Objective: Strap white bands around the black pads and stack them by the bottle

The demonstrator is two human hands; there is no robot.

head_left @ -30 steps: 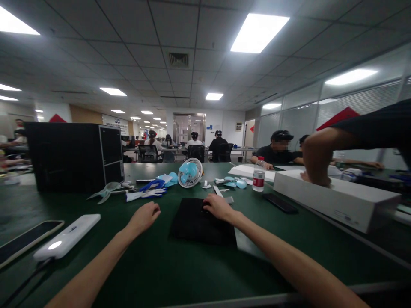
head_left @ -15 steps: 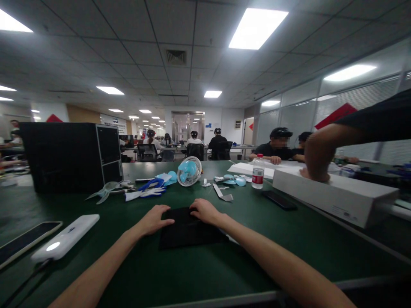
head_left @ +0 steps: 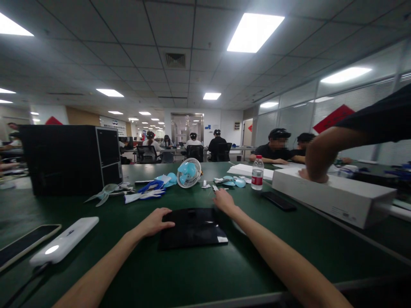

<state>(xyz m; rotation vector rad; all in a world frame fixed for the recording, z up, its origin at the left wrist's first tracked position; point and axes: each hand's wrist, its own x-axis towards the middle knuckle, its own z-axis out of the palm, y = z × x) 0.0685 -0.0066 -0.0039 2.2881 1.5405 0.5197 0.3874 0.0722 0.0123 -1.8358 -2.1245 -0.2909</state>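
Observation:
A flat black panel (head_left: 192, 233) lies on the green table before me, glossy, with a white patch (head_left: 222, 239) at its near right corner. My left hand (head_left: 157, 222) rests on its far left corner, thumb and fingers apart. Beyond the panel's far right corner, my right hand (head_left: 224, 201) reaches forward with fingers bent down. A pale strip (head_left: 215, 187) shows just past those fingertips; whether they grip it is hidden. Part of a white object (head_left: 239, 227) shows beside my right forearm.
Farther back lie a small fan (head_left: 189, 172), gloves (head_left: 146, 192) and pale blue fan blades (head_left: 107, 192). A black computer case (head_left: 67, 158) and white power bank (head_left: 66, 241) are left; a bottle (head_left: 257, 173), phone (head_left: 278, 200) and white box (head_left: 334, 194) with a co-worker's hand (head_left: 313, 174) are right.
My right hand has left the panel's far edge and moved forward and right to the pale strip. The panel now looks glossier and shows the white patch. My left hand stays at its corner.

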